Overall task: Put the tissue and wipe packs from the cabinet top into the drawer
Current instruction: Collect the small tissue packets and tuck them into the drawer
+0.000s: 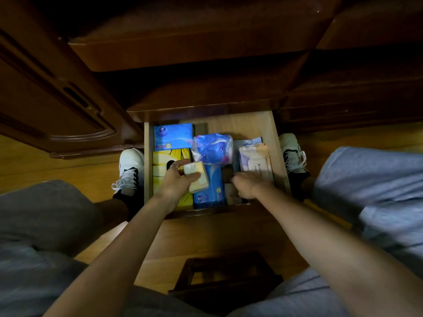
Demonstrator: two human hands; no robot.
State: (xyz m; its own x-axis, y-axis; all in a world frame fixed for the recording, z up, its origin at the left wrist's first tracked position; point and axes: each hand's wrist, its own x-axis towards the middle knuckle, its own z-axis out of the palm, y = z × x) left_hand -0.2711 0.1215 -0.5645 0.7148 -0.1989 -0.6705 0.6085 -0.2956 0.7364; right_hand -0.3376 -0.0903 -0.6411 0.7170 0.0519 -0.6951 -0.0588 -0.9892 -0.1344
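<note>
Head view looks straight down into the open drawer (275,143), which I take as the landmark for everything else. Inside it, at the far left corner, lies a blue box (173,136); nearer along the left wall lies a yellow box (166,161); in the middle sits a crinkled blue bag (211,147) with a blue pack (211,188) nearer than it; against the right wall lies a pale wipe pack (254,161). The left hand (177,181) hovers over the yellow box and the blue pack, its fingers (194,176) and thumb curled round a small cream tissue pack (197,177), holding it by its long sides just above the drawer's contents. The right hand (249,183) reaches into the near right part of the drawer, at the near end of the wipe pack; its fingers look loosely extended and seem to rest there, but whether they hold anything I cannot tell. The tissue pack should be light and soft, with a slick film wrap that yields when squeezed, so a side grip across its width, as now, seems right; a hard squeeze would only crush it. The wipe pack is probably heavier and floppy, best taken across its middle. A gap near the drawer's front, between the blue pack and the wipe pack, looks like a fitting spot for the small pack.
</note>
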